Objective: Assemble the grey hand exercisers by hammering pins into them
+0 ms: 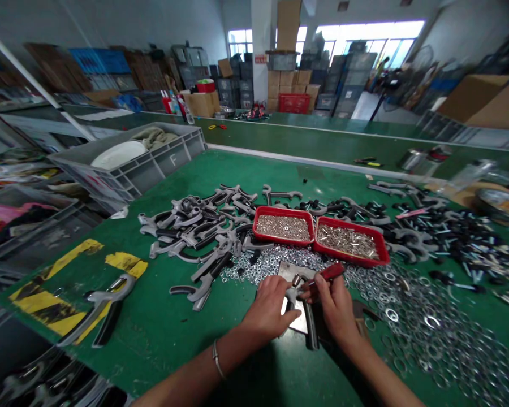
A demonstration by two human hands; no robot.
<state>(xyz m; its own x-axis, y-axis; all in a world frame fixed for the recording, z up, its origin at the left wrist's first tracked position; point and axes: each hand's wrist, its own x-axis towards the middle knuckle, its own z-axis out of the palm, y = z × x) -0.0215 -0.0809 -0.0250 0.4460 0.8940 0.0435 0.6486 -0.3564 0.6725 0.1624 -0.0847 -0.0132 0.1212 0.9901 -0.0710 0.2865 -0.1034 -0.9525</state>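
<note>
My left hand (pixel 271 305) is closed around the upper part of a grey metal plier-like tool (pixel 310 328) with a black grip, which lies over a flat metal plate (pixel 285 270). My right hand (pixel 338 311) grips a slim red-handled tool (pixel 332 271), its handle pointing up to the right. The working tip of this red tool is hidden by my fingers and the plier-like part. Beside my right hand, partly covered by it, lies what looks like a hammer (pixel 363 311). Just beyond my hands, small metal washers (pixel 265 261) are spread on the green table.
Two red trays (pixel 283 242) (pixel 351 259) hold small metal parts. A heap of grey plier-like tools (pixel 195 223) lies left; loose rings (pixel 432 345) and black-headed bolts (pixel 470 249) cover the right. One plier-like tool (pixel 110 297) rests by yellow-black tape (pixel 63 308). A grey crate (pixel 152 164) stands far left.
</note>
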